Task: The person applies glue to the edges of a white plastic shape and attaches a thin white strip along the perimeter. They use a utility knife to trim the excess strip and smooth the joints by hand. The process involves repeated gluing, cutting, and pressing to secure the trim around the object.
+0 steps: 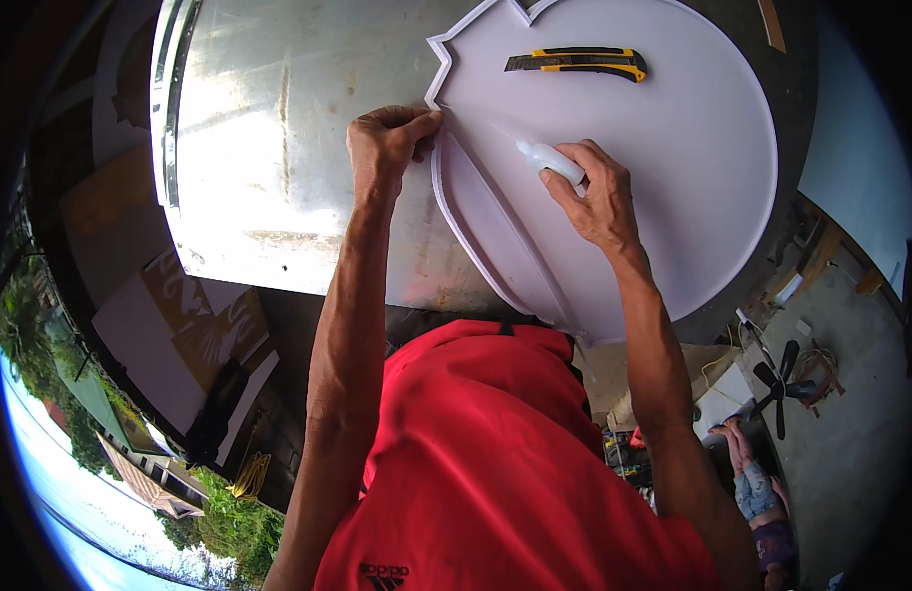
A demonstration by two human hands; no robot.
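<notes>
A large white flat panel (673, 177) with a thin raised rim lies on a metal-topped table. My left hand (385, 148) pinches the white edge strip (439, 177) at the panel's left side, just below a zigzag corner. In my right hand (599, 192) is a small white squeeze bottle (553, 161) with a fine nozzle, held over the panel and pointing up and left toward the pinched spot. Farther back, a yellow and black utility knife (576, 63) rests on the panel with its blade to the left. A curved strip divides off the panel's lower left part.
The shiny metal tabletop (259, 148) extends to the left. Below right are a black-bladed fan (779, 382) and a person (756, 492) on the floor side. Boards with cut shapes (195, 325) lean at the lower left, near a yellow cord (250, 476).
</notes>
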